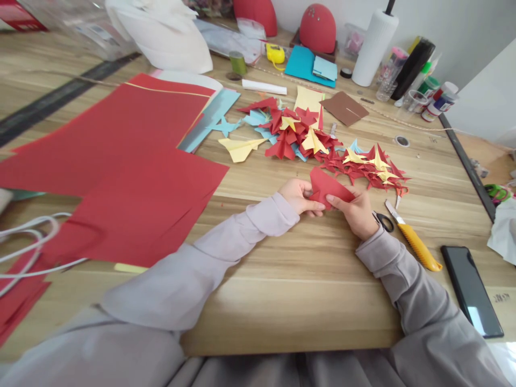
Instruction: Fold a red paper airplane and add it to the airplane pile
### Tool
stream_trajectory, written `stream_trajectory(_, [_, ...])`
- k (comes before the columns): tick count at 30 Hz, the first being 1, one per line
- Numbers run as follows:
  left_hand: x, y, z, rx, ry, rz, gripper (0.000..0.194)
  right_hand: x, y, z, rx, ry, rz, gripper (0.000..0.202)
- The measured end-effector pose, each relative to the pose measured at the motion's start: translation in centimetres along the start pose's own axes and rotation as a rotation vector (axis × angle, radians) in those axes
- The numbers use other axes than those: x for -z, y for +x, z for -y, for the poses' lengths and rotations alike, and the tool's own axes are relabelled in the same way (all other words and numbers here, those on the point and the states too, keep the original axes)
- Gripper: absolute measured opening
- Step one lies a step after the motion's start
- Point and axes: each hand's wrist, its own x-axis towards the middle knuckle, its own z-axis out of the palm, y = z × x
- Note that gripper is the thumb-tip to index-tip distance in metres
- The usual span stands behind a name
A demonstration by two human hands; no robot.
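Between my two hands is a small piece of folded red paper (331,184), held just above the wooden table. My left hand (299,196) pinches its left side, thumb in front. On the right side my right hand (355,209) grips it, with the thumb pressed on its face. The fingers behind the paper are partly hidden. Just beyond my hands lies a pile of folded red, yellow and blue paper shapes (284,131), with a second heap of paper stars (373,167) to its right. A yellow paper plane (241,149) rests left of the pile.
Large red sheets (133,209) cover the left of the table, beside a white cable (44,236). Right of my hands are scissors (386,222), a yellow utility knife (419,244) and a phone (471,290). Bottles and pens (439,99) stand at the back right.
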Motion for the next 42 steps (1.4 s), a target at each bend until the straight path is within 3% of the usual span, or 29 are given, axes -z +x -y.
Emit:
stream_trajectory(4, [0.0,0.0,0.0,0.001,-0.003,0.017,0.028,-0.1,0.0,0.0,-0.018,0.011,-0.012,0.028])
stream_trajectory(11, [-0.2,0.2,0.2,-0.011,-0.027,-0.068,0.031,-0.4,0.1,0.5,-0.05,0.063,-0.119,0.03])
stream_trajectory(16, [-0.2,0.1,0.2,-0.02,-0.004,-0.055,0.028,-0.4,0.1,0.8,0.015,0.039,-0.076,0.028])
stream_trajectory(31, [-0.1,0.2,0.2,-0.021,-0.002,-0.046,0.027,-0.2,0.1,0.4,-0.005,0.011,-0.043,0.033])
stream_trajectory(42, [-0.2,0.1,-0.2,-0.031,-0.021,-0.089,0.029,-0.4,0.1,1.1,0.016,0.0,0.104,0.035])
